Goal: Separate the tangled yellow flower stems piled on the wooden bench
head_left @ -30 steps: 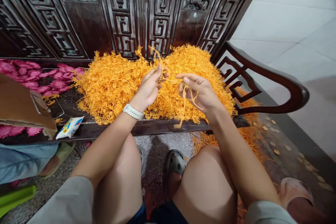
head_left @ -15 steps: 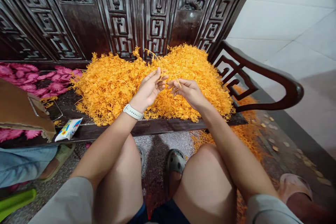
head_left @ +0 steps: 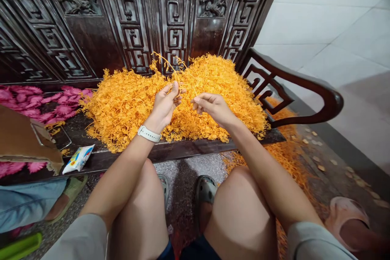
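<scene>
Orange plastic sprig [head_left: 170, 67] pinched in left hand [head_left: 164, 103], right hand [head_left: 213, 107] half-curled (seemingly empty): mid-sorting, next needs a steady pull

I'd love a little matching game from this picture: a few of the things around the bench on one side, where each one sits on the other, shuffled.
Things
1. heap of orange plastic sprigs
2. pink plastic flowers
3. white wristwatch band
4. small white snack packet

Places
A. on the left wrist
B. at the bench's front edge, left of the knees
C. middle of the dark wooden bench, under both hands
D. far left of the bench seat

Pairs: 1-C, 2-D, 3-A, 4-B
</scene>
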The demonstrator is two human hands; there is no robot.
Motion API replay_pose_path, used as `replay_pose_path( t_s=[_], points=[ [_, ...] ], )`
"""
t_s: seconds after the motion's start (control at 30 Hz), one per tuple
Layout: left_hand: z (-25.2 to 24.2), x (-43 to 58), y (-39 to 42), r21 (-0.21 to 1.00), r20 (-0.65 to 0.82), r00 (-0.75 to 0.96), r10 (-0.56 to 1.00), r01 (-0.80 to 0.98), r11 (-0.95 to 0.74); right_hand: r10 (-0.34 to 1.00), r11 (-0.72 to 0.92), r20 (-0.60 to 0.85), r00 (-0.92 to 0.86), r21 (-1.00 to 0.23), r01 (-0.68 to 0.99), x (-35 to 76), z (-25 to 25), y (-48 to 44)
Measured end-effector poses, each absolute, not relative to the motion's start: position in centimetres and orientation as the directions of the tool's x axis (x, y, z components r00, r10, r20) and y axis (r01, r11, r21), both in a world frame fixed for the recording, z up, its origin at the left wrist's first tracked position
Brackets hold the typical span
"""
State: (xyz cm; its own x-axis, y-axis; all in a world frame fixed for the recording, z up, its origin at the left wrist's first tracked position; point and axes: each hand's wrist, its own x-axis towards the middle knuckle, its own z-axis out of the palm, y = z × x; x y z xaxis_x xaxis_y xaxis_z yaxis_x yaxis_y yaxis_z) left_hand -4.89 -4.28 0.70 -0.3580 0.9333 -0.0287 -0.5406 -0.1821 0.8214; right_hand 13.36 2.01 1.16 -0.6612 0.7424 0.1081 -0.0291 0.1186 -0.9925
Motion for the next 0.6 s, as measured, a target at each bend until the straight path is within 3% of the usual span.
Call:
replay_pose_path(
  t_s=[0.17,0.33,0.6],
  points=[
    [1.6,-4.9,-4.7,0.794,-0.033,-0.365,0.93,-0.575,-0.197,0.78,0.151,0.188,-0.596,-0.982,-0.113,13.4,1.1,2.3],
    [1.3,-6.0,-4.5,0.742,-0.152,-0.378,0.913,-0.654,-0.147,0.863,0.126,0.225,-0.452,-0.963,-0.238,14.0,1.6,3.0],
    [0.6,-6.7,-3.9,0.692,-0.289,-0.308,0.907,-0.721,-0.025,0.918,0.192,0.262,-0.297,-0.95,-0.244,15.1,2.4,3.4]
  ],
)
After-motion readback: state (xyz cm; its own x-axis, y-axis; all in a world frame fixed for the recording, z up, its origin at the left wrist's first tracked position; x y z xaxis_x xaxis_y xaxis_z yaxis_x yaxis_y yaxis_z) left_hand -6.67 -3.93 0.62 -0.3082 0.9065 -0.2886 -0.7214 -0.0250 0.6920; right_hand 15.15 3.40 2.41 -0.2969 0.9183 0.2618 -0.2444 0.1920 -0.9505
